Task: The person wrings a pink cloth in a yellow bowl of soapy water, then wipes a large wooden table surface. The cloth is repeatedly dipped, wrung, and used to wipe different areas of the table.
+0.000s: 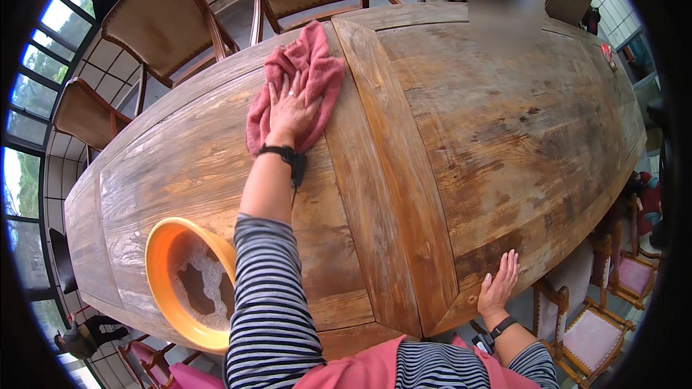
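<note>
My left hand [290, 112] presses down on a crumpled pink cloth [321, 75] near the far edge of a large wooden table [519, 137]. Its fingers are spread over the cloth, and a ring and a black wristband show. My right hand [498, 284] lies open and flat at the table's near edge, fingers stretched out and nothing held. An orange-yellow basin [160, 274] with cloudy, sudsy water stands on the table left of my left forearm. That forearm's striped sleeve hides part of the basin's right side.
Upholstered wooden chairs [155, 21] line the far side, with pink-seated chairs [595, 335] at the near right. A small red item [607, 52] sits at the table's far right end. Tall windows [29, 126] and a person [83, 338] are at the left. One far-side patch is blurred.
</note>
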